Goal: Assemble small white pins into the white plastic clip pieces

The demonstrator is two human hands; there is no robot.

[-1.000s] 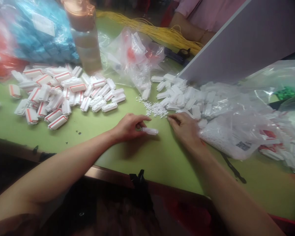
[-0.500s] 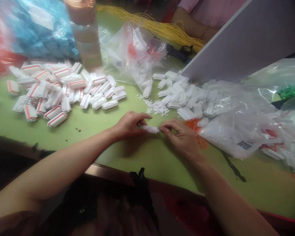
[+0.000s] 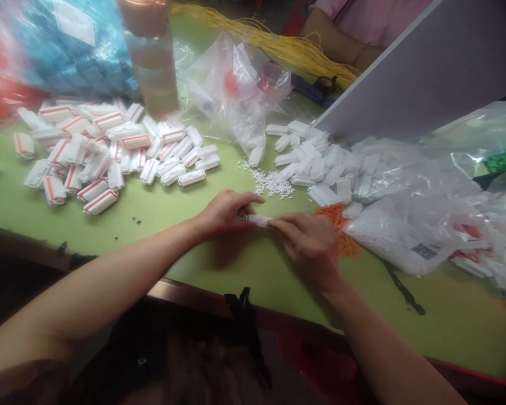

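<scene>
A small white plastic block [image 3: 259,220] is held just above the green table [image 3: 202,264]. My left hand [image 3: 224,215] is closed on its left end, with the index finger stretched out above it. The fingers of my right hand [image 3: 306,239] pinch at the block's right end; whether they also hold a tiny piece I cannot make out. Beyond the hands lies a scatter of tiny white pegs [image 3: 273,183]. Flat orange strips [image 3: 339,225] lie right behind my right hand.
Many white blocks with orange stripes [image 3: 99,199] are heaped at the left, and plain white blocks [image 3: 316,163] at the right. A bag of white pegs [image 3: 398,228], a bottle [image 3: 152,67], yellow cords [image 3: 274,42] and a grey panel [image 3: 417,73] stand around. Another person's arm [image 3: 337,39] shows behind.
My right hand has turned over the block's right end, its fingers now covering that end from above. The left hand keeps its grip; the whole view has shifted slightly.
</scene>
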